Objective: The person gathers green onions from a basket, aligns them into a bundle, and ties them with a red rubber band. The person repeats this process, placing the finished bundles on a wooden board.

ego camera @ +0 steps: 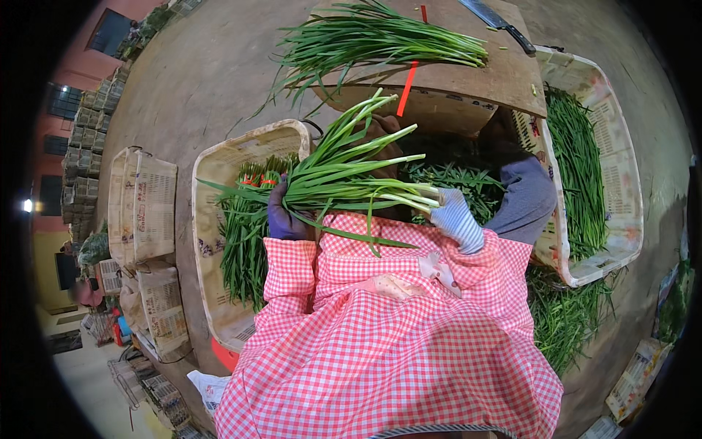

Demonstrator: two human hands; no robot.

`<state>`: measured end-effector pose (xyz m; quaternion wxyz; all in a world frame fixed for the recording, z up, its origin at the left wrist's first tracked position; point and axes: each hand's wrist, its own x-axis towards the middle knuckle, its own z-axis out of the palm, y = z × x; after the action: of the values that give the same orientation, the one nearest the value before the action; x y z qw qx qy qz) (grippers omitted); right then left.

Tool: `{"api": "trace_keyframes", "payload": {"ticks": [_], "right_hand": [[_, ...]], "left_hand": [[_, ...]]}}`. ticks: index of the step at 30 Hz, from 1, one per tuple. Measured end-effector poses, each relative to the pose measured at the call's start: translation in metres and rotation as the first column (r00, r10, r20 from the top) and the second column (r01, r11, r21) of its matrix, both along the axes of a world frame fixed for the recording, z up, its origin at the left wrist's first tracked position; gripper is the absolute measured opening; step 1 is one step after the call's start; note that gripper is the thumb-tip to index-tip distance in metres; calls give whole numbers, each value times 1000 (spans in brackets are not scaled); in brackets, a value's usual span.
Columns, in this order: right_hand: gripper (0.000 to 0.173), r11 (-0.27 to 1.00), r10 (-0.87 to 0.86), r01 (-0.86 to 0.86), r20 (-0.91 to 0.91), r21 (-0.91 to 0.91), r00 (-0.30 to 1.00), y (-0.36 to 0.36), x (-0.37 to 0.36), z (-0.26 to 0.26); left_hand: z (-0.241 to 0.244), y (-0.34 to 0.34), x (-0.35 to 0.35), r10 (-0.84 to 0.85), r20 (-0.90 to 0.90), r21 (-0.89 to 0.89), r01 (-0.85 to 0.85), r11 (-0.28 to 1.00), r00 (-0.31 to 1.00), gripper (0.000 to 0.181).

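My left hand (282,214), in a purple glove, grips a loose bunch of garlic chives (340,175) by the leafy part, with the pale stem ends fanned to the right. At the lowest stem ends is my right hand (459,219) in a striped glove, its fingers closed around a few of them; the fingertips are partly hidden. Beyond the hands, a pile of garlic chives (384,41) lies across a wooden board (460,79). A red tape strip (407,90) hangs over the board's near edge. At the far right of the board rests a cleaver (499,22).
To the left, a plastic crate (205,274) holds chives bundled with red bands (258,180). Another crate (630,219) on the right contains loose chives (576,175). Loose greens (565,318) lie on the floor beside me. Stacked crates (142,208) stand further left.
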<state>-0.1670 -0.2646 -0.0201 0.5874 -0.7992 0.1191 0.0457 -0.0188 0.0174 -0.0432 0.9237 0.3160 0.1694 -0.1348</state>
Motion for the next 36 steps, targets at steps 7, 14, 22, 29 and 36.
{"api": "trace_keyframes", "payload": {"ticks": [7, 14, 22, 29, 36], "right_hand": [[15, 897, -423, 420, -5, 139, 906, -43, -18, 4], [18, 615, -788, 768, 113, 178, 605, -128, -70, 31], [19, 490, -866, 846, 225, 210, 446, -165, -110, 44], [22, 475, -876, 859, 190, 192, 443, -171, -121, 39], [24, 514, -852, 814, 275, 271, 446, -175, -123, 34]], "left_hand": [[0, 5, 6, -42, 7, -103, 43, 994, 999, 22], [-11, 10, 7, -88, 53, -80, 92, 993, 995, 26], [5, -9, -6, -58, 110, 48, 53, 997, 992, 31], [0, -1, 1, -83, 9, -12, 83, 996, 996, 29], [-11, -1, -1, -37, 187, 67, 25, 997, 982, 34]]}}
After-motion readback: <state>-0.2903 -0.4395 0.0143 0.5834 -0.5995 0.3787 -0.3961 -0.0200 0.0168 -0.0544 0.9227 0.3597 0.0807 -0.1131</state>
